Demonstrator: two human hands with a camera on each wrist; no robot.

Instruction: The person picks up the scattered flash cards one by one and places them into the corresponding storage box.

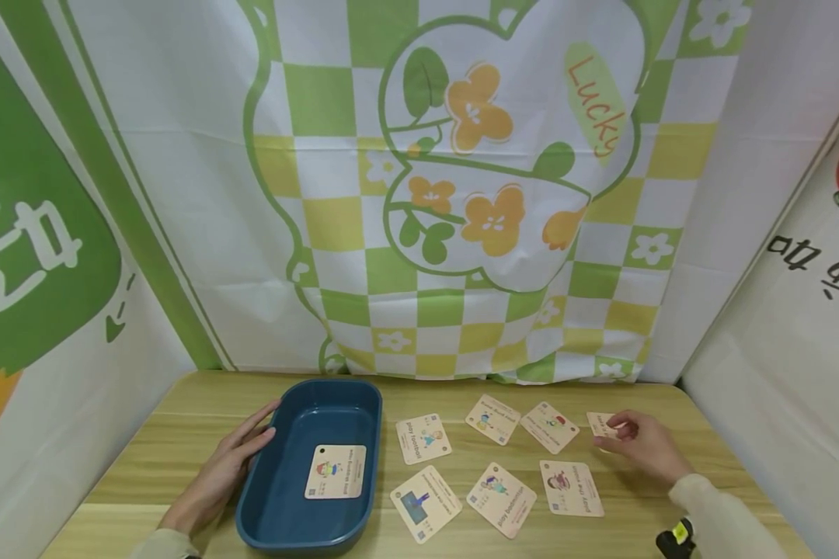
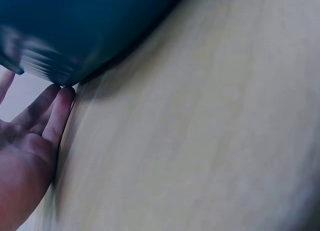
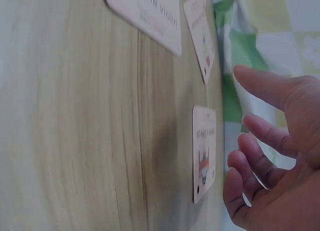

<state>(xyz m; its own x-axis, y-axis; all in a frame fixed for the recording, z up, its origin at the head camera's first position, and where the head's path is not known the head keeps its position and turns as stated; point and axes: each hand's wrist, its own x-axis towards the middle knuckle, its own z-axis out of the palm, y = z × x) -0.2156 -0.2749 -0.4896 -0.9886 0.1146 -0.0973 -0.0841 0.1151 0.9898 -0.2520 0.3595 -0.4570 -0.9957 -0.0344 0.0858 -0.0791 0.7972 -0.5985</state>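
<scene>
My left hand point(image 1: 227, 466) rests against the left side of a dark blue plastic tray point(image 1: 252, 512), fingers fairly straight; the left wrist view shows fingertips at the tray's underside edge. Inside the tray lies a "play skipping rope" card point(image 1: 335, 472). Over on the right, my right hand point(image 1: 646, 444) hovers above a picture card point(image 3: 204, 151), partly covering it in the head view. The right wrist view shows a gap between those fingers and the card, with nothing held. Closest to that hand otherwise is a "play the violin" card point(image 1: 572, 487).
Between tray and right hand lie a football card point(image 1: 425, 439), a swimming-picture card point(image 1: 426, 505), a badminton card point(image 1: 501, 501) and two more near the back, one card point(image 1: 492, 419) almost touching another point(image 1: 550, 427). A patterned curtain point(image 1: 461, 326) hangs behind the wooden table point(image 1: 147, 442).
</scene>
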